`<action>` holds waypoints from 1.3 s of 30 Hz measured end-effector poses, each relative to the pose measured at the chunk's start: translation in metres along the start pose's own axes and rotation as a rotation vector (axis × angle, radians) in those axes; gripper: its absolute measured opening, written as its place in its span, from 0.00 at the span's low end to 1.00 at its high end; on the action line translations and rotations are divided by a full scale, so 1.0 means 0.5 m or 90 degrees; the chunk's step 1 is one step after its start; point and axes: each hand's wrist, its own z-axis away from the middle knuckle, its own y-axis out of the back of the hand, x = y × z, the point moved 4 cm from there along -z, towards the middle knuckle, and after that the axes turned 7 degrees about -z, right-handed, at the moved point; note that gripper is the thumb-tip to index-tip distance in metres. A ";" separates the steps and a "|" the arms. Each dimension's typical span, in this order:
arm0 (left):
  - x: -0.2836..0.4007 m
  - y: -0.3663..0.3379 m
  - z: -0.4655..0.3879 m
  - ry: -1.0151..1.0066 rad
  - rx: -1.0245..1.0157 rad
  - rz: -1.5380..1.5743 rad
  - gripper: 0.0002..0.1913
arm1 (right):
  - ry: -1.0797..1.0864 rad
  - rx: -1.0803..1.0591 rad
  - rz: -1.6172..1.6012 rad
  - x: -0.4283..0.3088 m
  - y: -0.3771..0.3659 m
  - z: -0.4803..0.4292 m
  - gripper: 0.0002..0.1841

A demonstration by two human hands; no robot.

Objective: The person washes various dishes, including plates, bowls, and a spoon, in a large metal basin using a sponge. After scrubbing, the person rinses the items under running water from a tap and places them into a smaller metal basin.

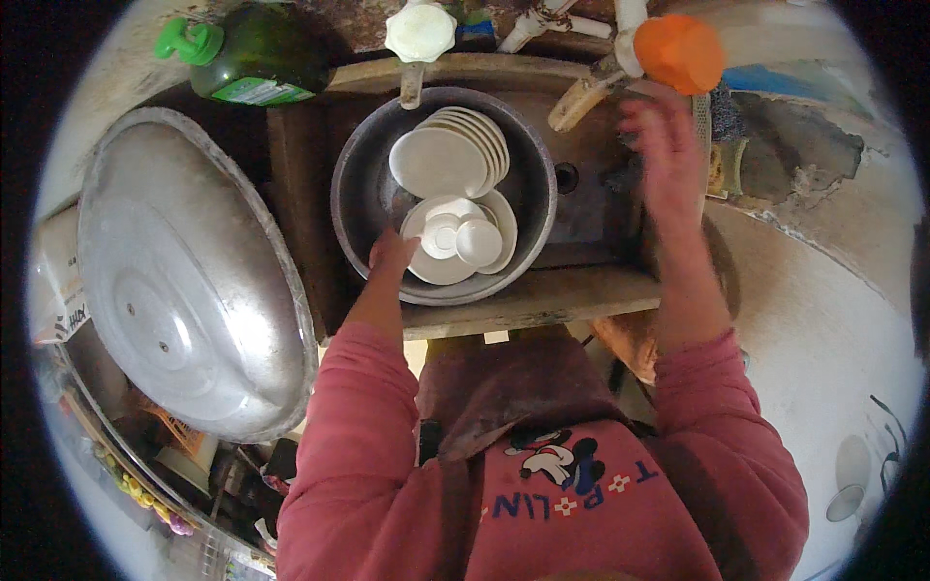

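A round metal basin (363, 167) stands in a dark sink (603, 218). Inside it, several white plates (439, 163) lie overlapped in a fanned stack, and below them small white dishes (478, 242) rest on larger plates. My left hand (393, 250) is at the near left side of the basin, its fingertips beside the lower plates; whether it grips one is unclear. My right hand (665, 138), blurred, is raised over the right end of the sink with its fingers apart, just below an orange round object (679, 54) near the pipes. Nothing shows in that hand.
A large metal lid or bowl (196, 283) leans at the left. A green pump bottle (254, 58) stands at the back left. A tap with a white knob (421, 33) overhangs the basin, and a second spout (581, 105) is right of it. A drain hole (564, 178) shows beside the basin.
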 end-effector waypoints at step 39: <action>0.278 0.150 0.236 -0.333 0.513 0.123 0.23 | 0.382 -0.136 0.467 -0.292 0.004 -0.037 0.29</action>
